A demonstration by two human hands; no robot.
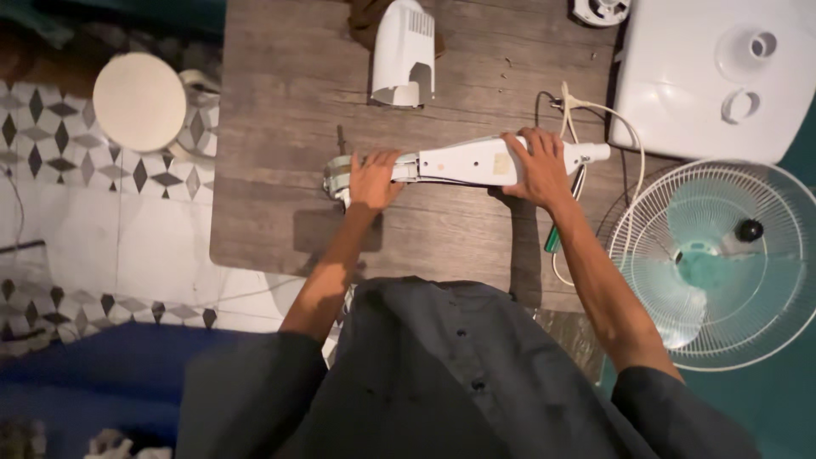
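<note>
White plastic fan neck housing (476,161) lies lengthwise across the wooden table (280,102) between our hands, our left hand (372,178) pressed open-palmed on its greenish end and our right hand (537,166) closed over its far end beside the white cable (625,136).

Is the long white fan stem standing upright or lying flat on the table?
Lying flat: the white stem rests lengthwise on the wooden table, left hand and right hand on it.
</note>
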